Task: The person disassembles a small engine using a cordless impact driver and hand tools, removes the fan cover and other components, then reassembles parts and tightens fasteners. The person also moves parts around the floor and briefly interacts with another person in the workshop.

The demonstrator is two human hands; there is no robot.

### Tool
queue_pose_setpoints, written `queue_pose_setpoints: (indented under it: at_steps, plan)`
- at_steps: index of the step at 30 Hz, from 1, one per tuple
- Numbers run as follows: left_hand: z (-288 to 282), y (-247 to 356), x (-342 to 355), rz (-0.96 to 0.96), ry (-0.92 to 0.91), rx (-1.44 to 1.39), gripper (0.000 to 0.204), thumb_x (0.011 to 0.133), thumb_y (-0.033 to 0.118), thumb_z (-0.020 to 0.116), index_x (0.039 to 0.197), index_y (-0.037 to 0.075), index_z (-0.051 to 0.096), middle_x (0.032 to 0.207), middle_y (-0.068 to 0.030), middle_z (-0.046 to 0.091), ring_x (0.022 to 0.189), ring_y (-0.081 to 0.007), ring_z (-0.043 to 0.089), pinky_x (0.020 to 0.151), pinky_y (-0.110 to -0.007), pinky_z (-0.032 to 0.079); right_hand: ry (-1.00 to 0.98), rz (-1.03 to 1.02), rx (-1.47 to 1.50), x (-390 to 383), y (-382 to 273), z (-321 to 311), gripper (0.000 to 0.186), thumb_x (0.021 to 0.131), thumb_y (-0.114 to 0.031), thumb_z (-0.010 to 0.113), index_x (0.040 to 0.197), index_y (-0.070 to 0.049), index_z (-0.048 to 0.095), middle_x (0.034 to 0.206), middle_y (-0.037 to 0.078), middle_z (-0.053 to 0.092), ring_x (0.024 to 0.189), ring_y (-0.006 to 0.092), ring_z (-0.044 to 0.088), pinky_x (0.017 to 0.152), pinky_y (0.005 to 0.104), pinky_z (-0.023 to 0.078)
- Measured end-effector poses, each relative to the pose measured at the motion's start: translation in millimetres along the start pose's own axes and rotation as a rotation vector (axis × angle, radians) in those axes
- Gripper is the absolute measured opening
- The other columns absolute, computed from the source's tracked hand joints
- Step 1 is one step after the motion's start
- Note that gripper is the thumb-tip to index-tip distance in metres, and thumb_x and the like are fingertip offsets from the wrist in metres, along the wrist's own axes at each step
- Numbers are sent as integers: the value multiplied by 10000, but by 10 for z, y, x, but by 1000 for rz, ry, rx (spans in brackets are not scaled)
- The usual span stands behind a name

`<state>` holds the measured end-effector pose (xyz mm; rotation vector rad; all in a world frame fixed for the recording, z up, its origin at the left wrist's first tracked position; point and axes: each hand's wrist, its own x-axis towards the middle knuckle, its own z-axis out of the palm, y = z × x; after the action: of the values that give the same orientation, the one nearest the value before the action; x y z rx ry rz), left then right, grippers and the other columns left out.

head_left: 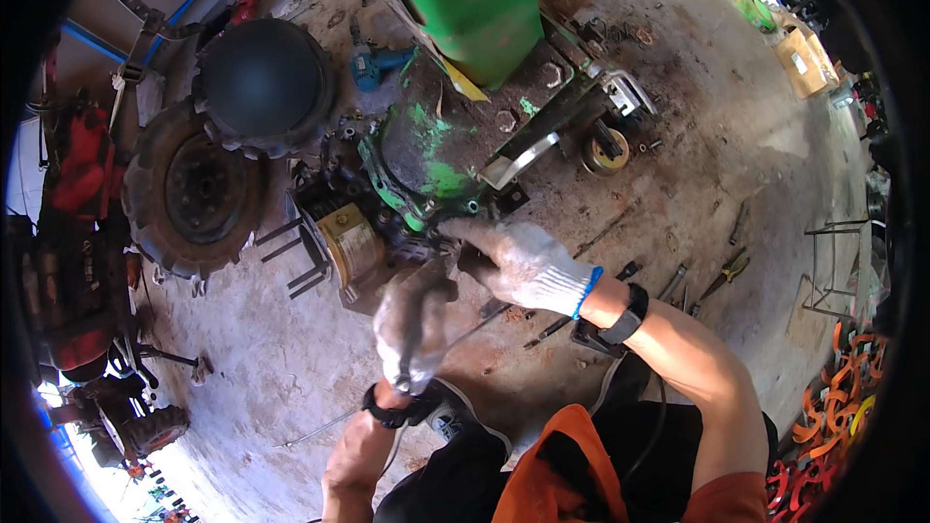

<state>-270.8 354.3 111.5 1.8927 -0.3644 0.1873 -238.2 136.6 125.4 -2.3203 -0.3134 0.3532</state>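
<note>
Both my hands wear soiled white knit gloves and meet at the near edge of a greasy, green-painted metal housing [426,150]. My left hand [409,322] is closed, its fingers curled toward the dark parts under the housing; what they grip is hidden. From the right, my right hand [518,261] reaches in, index finger against the housing's lower edge and the other fingers bent around something I cannot make out. Beside my left hand, a yellowish metal block [349,244] with long studs stands on the floor. A tall green panel [465,5] rises above the housing.
Two tyred wheels [199,174] lie at the left, near a blue power tool [373,68]. Yellow-handled pliers [727,271], rods and sockets are scattered on the right floor. Orange curved blades [838,387] are piled at far right. A red machine [82,184] stands far left.
</note>
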Motion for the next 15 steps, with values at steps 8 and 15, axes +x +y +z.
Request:
queue_pose_setpoints:
  at_steps: [8, 15]
  plan:
    - [-765, 380, 306, -203, -702, 225, 284, 1037, 361, 743, 1012, 97, 845, 875, -125, 793, 775, -263, 777, 661, -361, 587, -60, -38, 424, -203, -53, -52, 419, 1015, -210, 738, 1418, -124, 660, 1131, 155, 804, 974, 302, 779, 875, 441, 618]
    - [-606, 326, 268, -340, -769, 228, 505, 1109, 468, 662, 1033, -25, 740, 745, -171, 664, 631, -271, 559, 612, -453, 482, -135, 234, 1068, -58, -186, 536, 490, 1036, -377, 789, 1401, -58, 720, 1278, 121, 793, 1116, 197, 722, 1005, 351, 565]
